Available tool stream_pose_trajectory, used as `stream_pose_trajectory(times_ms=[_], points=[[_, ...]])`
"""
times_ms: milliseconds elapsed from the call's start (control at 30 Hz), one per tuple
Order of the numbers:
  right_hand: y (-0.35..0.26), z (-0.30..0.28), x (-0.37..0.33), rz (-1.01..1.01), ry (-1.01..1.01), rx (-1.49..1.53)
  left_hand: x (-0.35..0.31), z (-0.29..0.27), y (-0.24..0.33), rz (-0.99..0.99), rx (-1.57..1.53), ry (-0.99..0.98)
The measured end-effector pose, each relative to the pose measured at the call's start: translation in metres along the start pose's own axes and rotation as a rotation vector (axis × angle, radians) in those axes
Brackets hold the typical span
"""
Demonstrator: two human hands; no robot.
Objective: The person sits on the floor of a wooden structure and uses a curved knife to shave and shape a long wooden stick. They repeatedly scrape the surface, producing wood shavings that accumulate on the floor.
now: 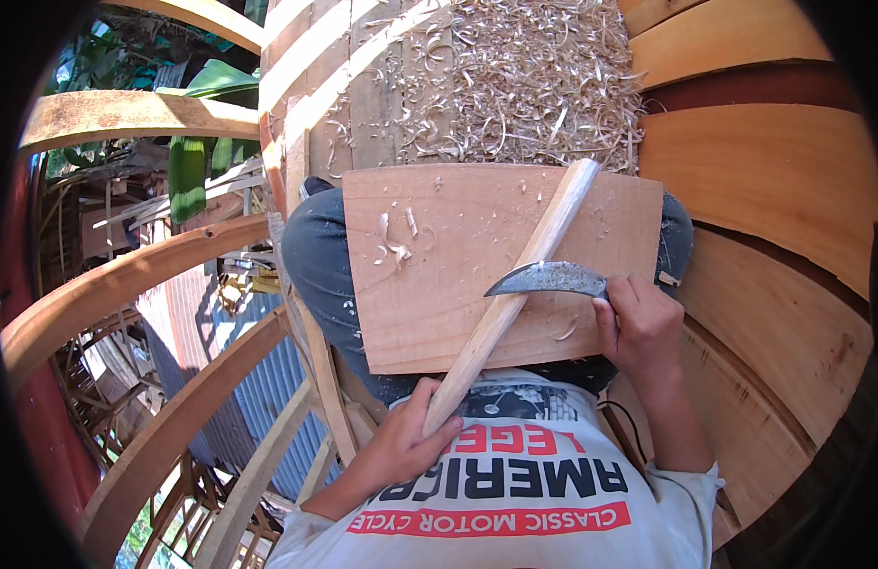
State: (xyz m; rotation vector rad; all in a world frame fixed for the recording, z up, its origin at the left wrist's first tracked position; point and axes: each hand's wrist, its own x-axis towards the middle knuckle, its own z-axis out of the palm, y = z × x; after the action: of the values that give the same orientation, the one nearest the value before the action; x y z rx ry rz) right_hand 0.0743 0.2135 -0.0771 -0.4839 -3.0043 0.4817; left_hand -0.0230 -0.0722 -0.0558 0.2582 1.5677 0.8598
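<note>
A pale wooden stick (pixel 496 327) slants over a flat wooden board (pixel 411 313) that lies across my lap. Near my shirt, my left hand (pixel 415 436) is closed round the stick's lower end. The stick's far end reaches past the board's far edge. In my right hand (pixel 638 322) is a knife with a curved blade (pixel 553 278), its handle hidden by my fingers. The blade crosses over the stick about midway, its tip pointing left. A few curled wood shavings (pixel 393 242) lie on the board's left part.
A thick heap of shavings (pixel 543 85) covers the plank floor (pixel 373 123) ahead. Wide wooden planks (pixel 761 161) form a wall on my right. Curved wooden rails (pixel 136 275) run along my left, with corrugated metal sheets (pixel 259 341) and scrap wood below them.
</note>
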Motion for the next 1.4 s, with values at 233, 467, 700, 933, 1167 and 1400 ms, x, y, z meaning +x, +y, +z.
stream_pose_trajectory(times_ms=[233,467,700,933,1167,1400], points=[[0.026,0.0,0.016,0.076,0.118,-0.048,0.0,0.001,-0.004,0.037,0.0,0.009],[0.077,-0.012,0.039,0.439,0.165,-0.171,-0.004,-0.001,-0.011,0.009,0.061,-0.014],[-0.015,-0.004,-0.01,0.116,0.013,0.193,0.002,0.001,-0.004,-0.006,0.102,0.05],[-0.027,-0.003,-0.017,0.08,-0.082,0.088,0.002,0.0,0.01,-0.025,0.181,0.076],[0.002,0.0,-0.004,0.11,0.035,-0.026,-0.001,0.004,0.007,-0.021,0.215,0.106],[0.016,0.003,0.01,0.06,0.068,-0.068,0.002,0.004,-0.001,0.033,0.224,0.111]])
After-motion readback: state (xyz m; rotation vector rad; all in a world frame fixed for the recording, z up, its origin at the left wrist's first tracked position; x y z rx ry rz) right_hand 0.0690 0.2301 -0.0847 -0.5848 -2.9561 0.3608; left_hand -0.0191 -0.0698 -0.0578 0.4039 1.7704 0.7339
